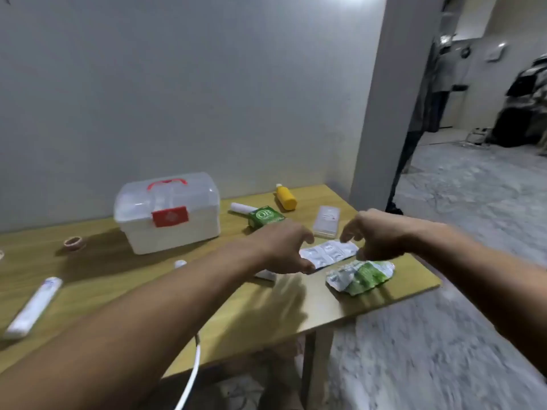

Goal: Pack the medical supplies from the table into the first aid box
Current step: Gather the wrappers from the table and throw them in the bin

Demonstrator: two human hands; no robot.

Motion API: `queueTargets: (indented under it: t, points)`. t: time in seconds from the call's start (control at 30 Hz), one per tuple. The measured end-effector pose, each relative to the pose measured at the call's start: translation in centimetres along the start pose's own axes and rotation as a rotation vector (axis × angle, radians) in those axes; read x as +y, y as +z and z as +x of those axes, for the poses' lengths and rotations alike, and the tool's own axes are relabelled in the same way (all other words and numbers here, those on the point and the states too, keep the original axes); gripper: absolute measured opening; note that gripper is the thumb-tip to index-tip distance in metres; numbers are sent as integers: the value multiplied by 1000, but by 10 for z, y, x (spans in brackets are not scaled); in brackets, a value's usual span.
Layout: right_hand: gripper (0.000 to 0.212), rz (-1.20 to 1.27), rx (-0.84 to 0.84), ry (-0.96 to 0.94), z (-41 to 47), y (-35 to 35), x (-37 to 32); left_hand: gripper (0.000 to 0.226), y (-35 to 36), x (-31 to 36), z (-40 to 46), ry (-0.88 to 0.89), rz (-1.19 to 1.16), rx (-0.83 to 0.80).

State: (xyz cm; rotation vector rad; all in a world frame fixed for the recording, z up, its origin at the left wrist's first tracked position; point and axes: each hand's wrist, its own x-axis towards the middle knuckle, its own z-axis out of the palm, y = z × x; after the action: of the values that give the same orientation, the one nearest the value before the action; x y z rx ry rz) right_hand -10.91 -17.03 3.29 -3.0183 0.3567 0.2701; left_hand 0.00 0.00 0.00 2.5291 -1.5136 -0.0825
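Observation:
A translucent white first aid box (168, 213) with a red handle and red latch stands shut on the wooden table (118, 291). A silver blister strip (328, 253) lies flat between my two hands. My left hand (284, 250) hovers at its left end, fingers spread, thumb near the strip's edge. At the strip's right end my right hand (376, 235) is curled and holds nothing. A crumpled green and silver pack (361, 276) lies nearer the table's front edge. Behind are a green box (265, 218), a white roll (242, 208), a yellow bottle (285, 197) and a flat clear case (326, 221).
A tape ring (74, 243) sits left of the box. A long white tube (34, 306) lies at the near left, a small white cap (180, 264) mid-table. A white cable (192, 377) hangs below the table edge. The table's right corner borders grey marbled floor (444, 335).

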Motion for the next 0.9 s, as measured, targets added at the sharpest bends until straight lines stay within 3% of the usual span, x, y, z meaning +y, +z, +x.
queueTargets:
  t: [0.13,0.23,0.33,0.43,0.57,0.7,0.83,0.9]
  points:
    - [72,6,-126,66,-19,29,21,62,20,14,11,0,124,-98]
    - [62,52,-179,36,-26,48,33,61,32,16,18,-14,162,-182]
    - [66,8,-159,-5,-30,63,41,58,38,19,15,-30,171,-213]
    - [62,-91,-39,-51,-30,81,48,42,40,20,13,-76,115,-237]
    - [31,-156,193,-120,-36,98,53,59,44,26,8,-81,110,-154]
    - [14,-245,374,-212,-50,106,60,47,51,34,3,-58,65,-103]
    - [25,-326,528,-289,-67,114,67,51,61,46,-8,-58,-39,-48]
    - [23,-311,557,-285,-77,118,70,41,69,56,-16,-18,-58,32]
